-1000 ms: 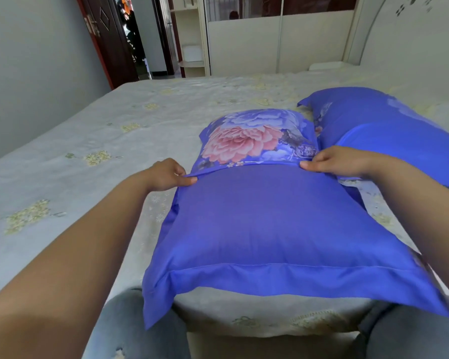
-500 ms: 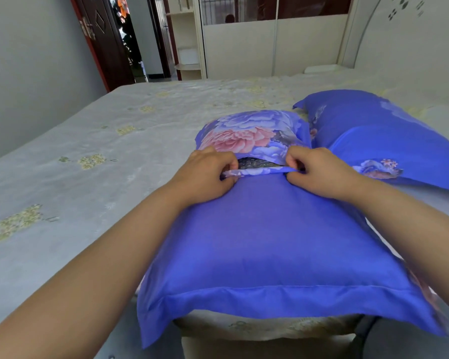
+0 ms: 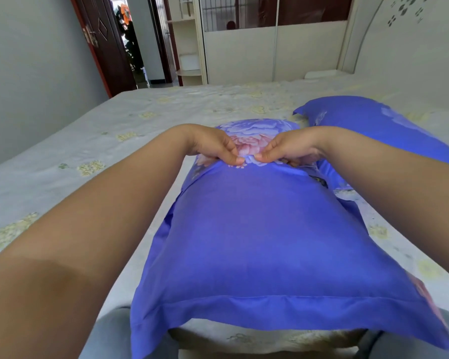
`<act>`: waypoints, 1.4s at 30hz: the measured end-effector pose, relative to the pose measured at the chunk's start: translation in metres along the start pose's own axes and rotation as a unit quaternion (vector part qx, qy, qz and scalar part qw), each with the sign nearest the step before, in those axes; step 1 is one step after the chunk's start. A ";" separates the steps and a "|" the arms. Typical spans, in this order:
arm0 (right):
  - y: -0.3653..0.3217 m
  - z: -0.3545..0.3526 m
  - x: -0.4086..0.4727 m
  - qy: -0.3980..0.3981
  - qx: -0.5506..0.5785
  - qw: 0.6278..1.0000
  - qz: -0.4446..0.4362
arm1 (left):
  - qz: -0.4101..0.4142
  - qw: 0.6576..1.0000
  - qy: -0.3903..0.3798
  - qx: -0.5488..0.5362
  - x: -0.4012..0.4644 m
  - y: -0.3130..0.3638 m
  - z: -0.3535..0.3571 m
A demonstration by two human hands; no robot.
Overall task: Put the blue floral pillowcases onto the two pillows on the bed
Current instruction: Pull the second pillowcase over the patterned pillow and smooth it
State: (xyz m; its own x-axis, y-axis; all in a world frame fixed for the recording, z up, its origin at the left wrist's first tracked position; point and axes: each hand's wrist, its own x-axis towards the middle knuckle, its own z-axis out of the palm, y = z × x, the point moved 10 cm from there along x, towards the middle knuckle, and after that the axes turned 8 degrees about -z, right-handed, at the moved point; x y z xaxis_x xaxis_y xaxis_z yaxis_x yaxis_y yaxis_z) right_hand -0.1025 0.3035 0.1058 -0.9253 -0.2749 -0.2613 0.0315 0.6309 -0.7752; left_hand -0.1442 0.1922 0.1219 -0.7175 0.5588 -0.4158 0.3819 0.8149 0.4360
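Observation:
A pillow in a blue floral pillowcase (image 3: pixel 265 237) lies lengthwise on the bed (image 3: pixel 88 141) in front of me, its flanged end over the bed's near edge. My left hand (image 3: pixel 213 146) and my right hand (image 3: pixel 288 149) sit side by side at the case's far opening, fingers curled, pinching the plain blue edge against the pink flower flap. A small dark gap shows at the opening's right side. A second pillow (image 3: pixel 379 130) in the same blue case lies to the right, near the headboard.
The bed's pale sheet with yellow flower prints spreads left and beyond. A white headboard (image 3: pixel 410 47) rises at the right. A dark red door (image 3: pixel 101 42) and an open doorway stand at the back left. My knees in grey trousers press against the bed's near edge.
My hands moved from the pillow's sides to the middle of the opening and now pinch the blue edge close together. The dark gap there has nearly closed.

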 end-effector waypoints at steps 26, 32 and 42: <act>-0.023 0.023 -0.037 0.317 -0.733 0.593 -0.104 | 0.075 0.695 0.473 0.536 -0.029 0.030 0.036; -0.008 0.001 -0.026 0.301 -0.717 0.622 -0.089 | -0.062 0.782 0.390 0.481 0.009 0.023 0.011; 0.001 -0.038 -0.040 0.442 -0.592 0.670 -0.079 | 0.075 0.701 0.548 0.451 -0.015 0.052 -0.007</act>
State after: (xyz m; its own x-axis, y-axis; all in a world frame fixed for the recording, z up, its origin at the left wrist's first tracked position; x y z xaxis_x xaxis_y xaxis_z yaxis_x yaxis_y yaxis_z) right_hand -0.0799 0.3427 0.1376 -0.7605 -0.1999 0.6178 0.0681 0.9216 0.3820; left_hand -0.1178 0.2256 0.1568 -0.4579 0.5972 0.6586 0.3593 0.8019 -0.4774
